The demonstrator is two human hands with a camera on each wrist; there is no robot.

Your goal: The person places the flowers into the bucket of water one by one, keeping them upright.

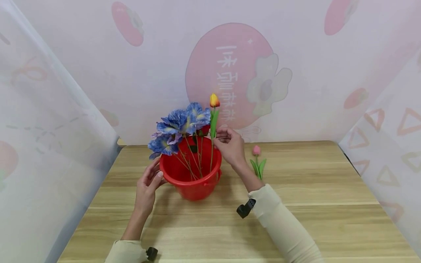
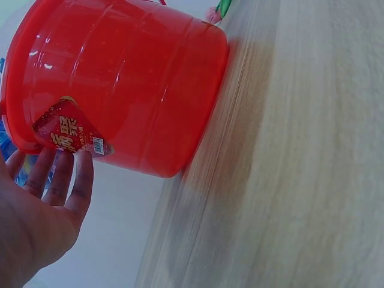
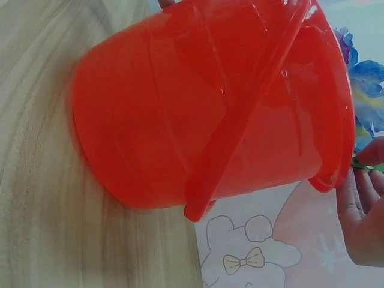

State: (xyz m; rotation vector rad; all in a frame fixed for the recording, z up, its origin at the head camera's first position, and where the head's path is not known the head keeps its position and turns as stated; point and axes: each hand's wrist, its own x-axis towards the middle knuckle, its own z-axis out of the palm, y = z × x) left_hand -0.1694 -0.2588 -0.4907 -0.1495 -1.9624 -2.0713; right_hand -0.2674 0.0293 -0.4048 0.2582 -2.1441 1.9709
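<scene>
A red bucket (image 1: 194,188) stands upright on the table, with several blue flowers (image 1: 177,122) leaning in it towards the left. My left hand (image 1: 147,186) is at the bucket's left side; in the left wrist view its loosely extended fingers (image 2: 81,186) touch the wall by a dark red label (image 2: 71,129). At the right rim, my right hand (image 1: 231,146) pinches a yellow-and-red tulip (image 1: 214,100) by its green leaves and stem. The tulip is upright, its lower stem inside the bucket. A red flower (image 1: 205,129) is partly hidden behind the blue ones.
A pink tulip (image 1: 256,150) with green leaves lies on the wooden table (image 1: 312,175), right of the bucket and partly behind my right forearm. The bucket's red handle (image 3: 252,114) hangs down its side. A printed pale curtain (image 1: 158,73) rises behind the table.
</scene>
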